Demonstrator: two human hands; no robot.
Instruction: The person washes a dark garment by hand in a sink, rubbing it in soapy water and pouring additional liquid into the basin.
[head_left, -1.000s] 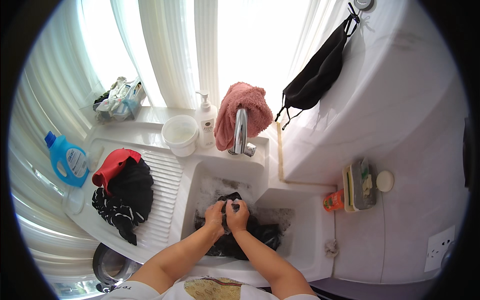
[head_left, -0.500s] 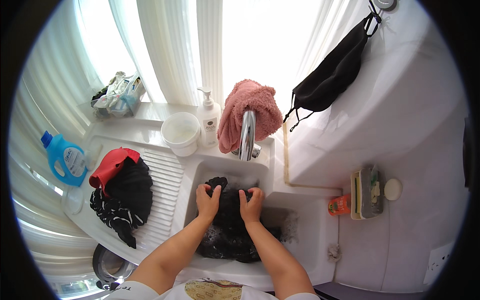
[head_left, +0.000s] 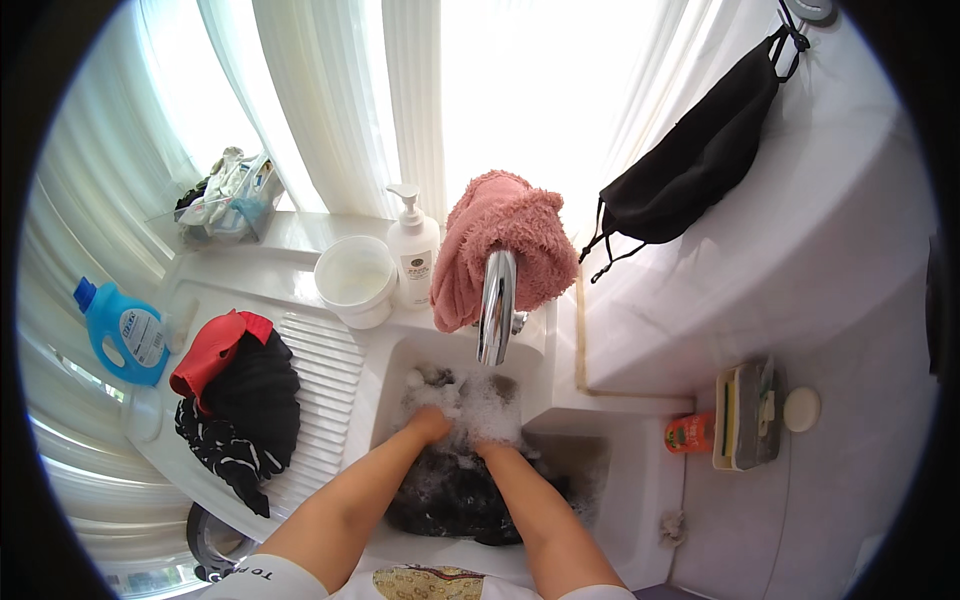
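Both hands are down in the suds at the far side of the sink basin (head_left: 637, 500). The back of the left hand (head_left: 430, 424) shows, but its fingertips are under the foam; the right hand (head_left: 489, 440) is sunk nearly to the wrist in white lather (head_left: 485, 400). I cannot tell whether either is open, closed or gripping cloth.

The soaked black garment (head_left: 447, 500) lies in the basin on the wearer's side of both hands, bunched, its visible bulk broader from left to right than front to back. The right arm is the nearer, crossing over its right part; the left forearm skirts its left edge. The fingers point away from that bulk, and the foam hides whether any cloth reaches under them.

Just beyond the hands is the chrome faucet (head_left: 497, 310), with a fluffy pink towel (head_left: 500, 225) draped around it. Left of that stand a white pump bottle (head_left: 414, 255) and a white tub (head_left: 355, 285). On the ribbed washboard (head_left: 325, 385), black clothing (head_left: 255, 390) lies under a red cloth (head_left: 213, 355), near a blue detergent jug (head_left: 128, 335). To the right, a black face mask (head_left: 695, 150) hangs at the wall.
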